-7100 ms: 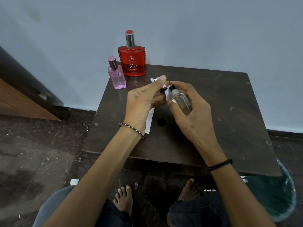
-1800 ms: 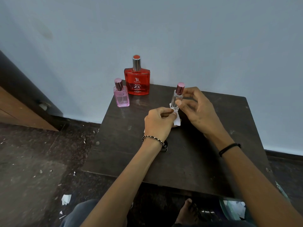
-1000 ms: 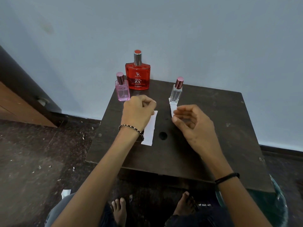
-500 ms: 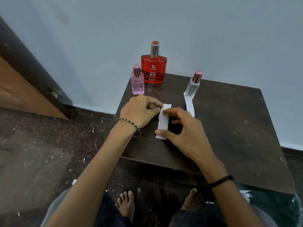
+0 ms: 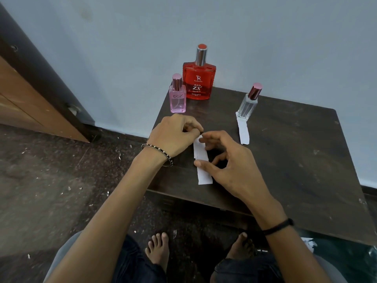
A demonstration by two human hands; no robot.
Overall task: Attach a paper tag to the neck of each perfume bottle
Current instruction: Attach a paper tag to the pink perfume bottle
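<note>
A white paper strip (image 5: 202,170) lies on the dark wooden table (image 5: 285,160) near its front left edge. My left hand (image 5: 175,136) pinches the strip's far end with curled fingers. My right hand (image 5: 230,168) has its thumb on the strip's middle and its forefinger at the far end. A clear perfume bottle (image 5: 247,106) with a pink cap stands behind my right hand, and a paper tag (image 5: 243,131) trails from its base onto the table. A pink bottle (image 5: 177,98) and a larger red bottle (image 5: 199,80) stand at the table's far left corner, with no tags showing.
The table stands against a pale blue wall. A wooden door (image 5: 30,94) is at the left. Paper scraps litter the dark floor (image 5: 61,180). My bare feet are under the table's front edge, and a green bin (image 5: 367,260) sits at the lower right.
The clear bottle with its tag was set down on the table and released. Both hands then moved to the loose paper strip and took hold of it.
</note>
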